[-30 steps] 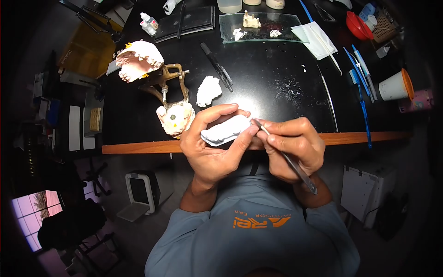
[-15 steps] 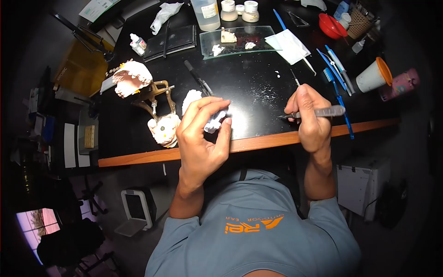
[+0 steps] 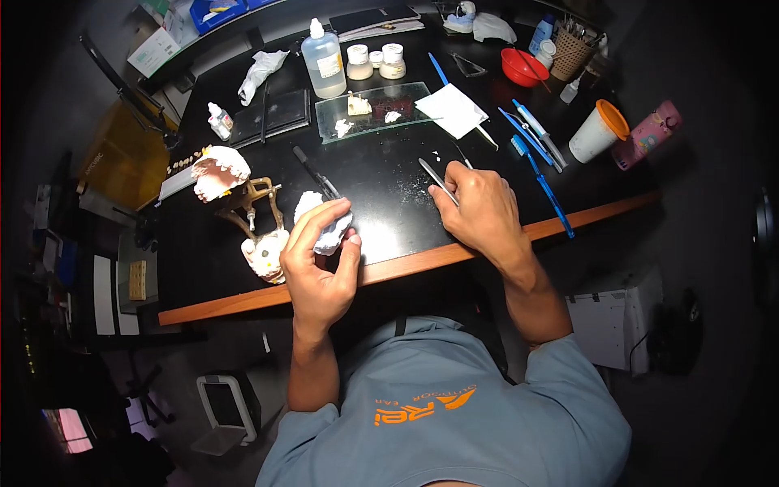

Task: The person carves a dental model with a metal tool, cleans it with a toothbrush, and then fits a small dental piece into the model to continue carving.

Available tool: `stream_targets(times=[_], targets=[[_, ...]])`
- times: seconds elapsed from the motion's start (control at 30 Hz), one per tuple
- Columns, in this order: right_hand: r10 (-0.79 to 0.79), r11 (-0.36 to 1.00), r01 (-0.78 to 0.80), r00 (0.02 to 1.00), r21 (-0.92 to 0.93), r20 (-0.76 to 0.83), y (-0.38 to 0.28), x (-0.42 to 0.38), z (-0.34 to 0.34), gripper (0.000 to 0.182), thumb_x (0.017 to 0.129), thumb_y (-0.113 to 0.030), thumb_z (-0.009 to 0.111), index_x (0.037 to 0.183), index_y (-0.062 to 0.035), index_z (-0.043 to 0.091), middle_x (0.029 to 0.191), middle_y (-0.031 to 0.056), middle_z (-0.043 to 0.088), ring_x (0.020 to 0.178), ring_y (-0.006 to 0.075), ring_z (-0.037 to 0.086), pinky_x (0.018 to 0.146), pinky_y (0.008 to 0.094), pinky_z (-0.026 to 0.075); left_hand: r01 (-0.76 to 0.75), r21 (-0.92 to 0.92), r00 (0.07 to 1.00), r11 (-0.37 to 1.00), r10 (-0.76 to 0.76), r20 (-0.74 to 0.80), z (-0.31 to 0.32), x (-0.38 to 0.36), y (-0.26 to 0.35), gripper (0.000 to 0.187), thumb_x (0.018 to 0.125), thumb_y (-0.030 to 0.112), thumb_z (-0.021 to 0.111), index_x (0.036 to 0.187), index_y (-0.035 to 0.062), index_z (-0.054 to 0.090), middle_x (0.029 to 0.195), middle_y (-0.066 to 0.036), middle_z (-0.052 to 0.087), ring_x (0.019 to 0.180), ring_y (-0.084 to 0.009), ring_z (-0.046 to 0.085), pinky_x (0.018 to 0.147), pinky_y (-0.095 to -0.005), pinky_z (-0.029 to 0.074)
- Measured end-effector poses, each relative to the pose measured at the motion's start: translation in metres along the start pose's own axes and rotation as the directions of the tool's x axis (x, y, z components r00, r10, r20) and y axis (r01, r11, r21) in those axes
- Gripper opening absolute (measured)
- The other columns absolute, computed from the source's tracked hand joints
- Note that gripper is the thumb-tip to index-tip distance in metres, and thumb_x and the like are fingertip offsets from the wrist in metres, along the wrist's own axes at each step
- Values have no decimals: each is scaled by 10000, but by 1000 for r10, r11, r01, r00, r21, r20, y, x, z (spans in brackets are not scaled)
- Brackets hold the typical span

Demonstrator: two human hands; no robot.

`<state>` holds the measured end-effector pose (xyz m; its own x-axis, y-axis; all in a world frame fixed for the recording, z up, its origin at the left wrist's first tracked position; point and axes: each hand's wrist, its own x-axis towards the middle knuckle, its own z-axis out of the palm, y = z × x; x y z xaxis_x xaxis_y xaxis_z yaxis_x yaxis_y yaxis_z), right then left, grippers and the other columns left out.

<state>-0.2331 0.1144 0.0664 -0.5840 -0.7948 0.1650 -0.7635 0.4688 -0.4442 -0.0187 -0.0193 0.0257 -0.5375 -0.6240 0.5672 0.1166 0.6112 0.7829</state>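
Note:
My left hand (image 3: pixel 320 272) grips a white plaster dental cast (image 3: pixel 333 232) between thumb and fingers, just above the table's front edge. The fingers hide part of the cast. My right hand (image 3: pixel 487 213) is closed, back upward, over the tabletop. A slim silver-grey tool (image 3: pixel 439 182) juts from it toward the upper left; its working end cannot be made out. A second thin, dark shaft (image 3: pixel 463 154) shows above the knuckles. White powder (image 3: pixel 415 193) lies scattered left of my right hand. Another white piece (image 3: pixel 307 203) shows behind my left fingers.
Left stands a brass articulator (image 3: pixel 261 193) with dental casts. Behind are a glass slab (image 3: pixel 410 99), a clear bottle (image 3: pixel 326 71) and small jars (image 3: pixel 393 62). Toward the right lie a blue toothbrush (image 3: pixel 542 183), a cup with orange rim (image 3: pixel 596 136) and a red bowl (image 3: pixel 523 68).
My right hand has turned palm-down, and the tool now points up and left instead of the handle sticking out right. The camera view has shifted. My left hand still holds the cast.

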Motion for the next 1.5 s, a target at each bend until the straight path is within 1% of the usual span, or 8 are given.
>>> stream_targets(times=[0.2, 0.47, 0.57, 0.73, 0.93, 0.97, 1.13, 1.5], targets=[[-30, 999, 30, 999, -22, -24, 0, -9, 0, 271, 945, -251, 778, 962, 9, 703, 877, 236, 751, 841, 461, 759, 760, 556, 590, 22, 6, 997, 1000, -23, 80, 1, -2, 3, 408, 901, -98, 676, 1306, -58, 708, 1319, -178, 684, 1164, -203, 693, 940, -305, 619], [23, 969, 74, 922, 236, -386, 33, -22, 0, 247, 919, -225, 839, 937, -16, 708, 795, 129, 666, 642, 316, 650, 641, 436, 546, -60, 78, 987, 995, 48, 150, -5, 1, 6, 444, 925, 128, 606, 1311, -83, 661, 1307, -285, 654, 1223, -431, 653, 1096, -462, 492], [10, 988, -110, 758, -112, -653, 73, -22, -9, 229, 912, -202, 831, 1063, -46, 759, 1108, 171, 697, 1109, 376, 654, 1031, 502, 493, -75, 75, 983, 994, 61, 171, -6, 3, 10, 464, 941, 134, 558, 1330, -106, 641, 1327, -305, 637, 1249, -445, 632, 1121, -468, 472], [228, 941, -317, 851, -116, -472, 106, -24, -19, 260, 964, -187, 776, 1180, -44, 788, 1156, 163, 703, 1182, 374, 676, 1021, 578, 493, -88, 64, 983, 994, 76, 170, -6, 1, 6, 575, 936, 178, 531, 1428, -113, 593, 1362, -314, 627, 1246, -447, 630, 1126, -462, 470], [-51, 996, 86, 818, 35, -573, 54, -31, -19, 181, 957, -47, 759, 1128, 4, 794, 1011, 165, 705, 899, 346, 724, 812, 423, 570, 9, 2, 992, 1000, -9, 126, -4, -4, 2, 732, 925, 255, 499, 1571, -87, 496, 1407, -245, 651, 1171, -320, 665, 993, -366, 538], [-103, 974, 194, 842, 119, -529, 33, -36, -18, 183, 947, -33, 770, 1124, 7, 797, 1012, 162, 706, 888, 329, 724, 797, 416, 570, -6, -63, 992, 998, 13, 124, -5, -3, 3, 689, 932, 189, 511, 1537, -140, 486, 1343, -302, 644, 1135, -394, 665, 1053, -437, 515], [-376, 784, 521, 831, 338, -409, -32, -47, 10, 249, 883, 66, 808, 1127, 14, 806, 976, 130, 676, 769, 241, 700, 683, 347, 551, 127, -400, 990, 908, -91, 107, -5, -7, -10, 636, 1005, 196, 448, 1545, -136, 495, 1368, -225, 652, 1011, -189, 632, 904, -307, 534], [-336, 826, 460, 866, 326, -370, -45, -54, 9, 258, 871, 114, 780, 1120, 50, 797, 947, 127, 646, 702, 218, 676, 627, 336, 522, 221, -471, 973, 854, -162, 164, -11, -8, -15, 632, 1057, 241, 413, 1554, -140, 492, 1507, -216, 580, 1070, -187, 645, 936, -314, 520]])
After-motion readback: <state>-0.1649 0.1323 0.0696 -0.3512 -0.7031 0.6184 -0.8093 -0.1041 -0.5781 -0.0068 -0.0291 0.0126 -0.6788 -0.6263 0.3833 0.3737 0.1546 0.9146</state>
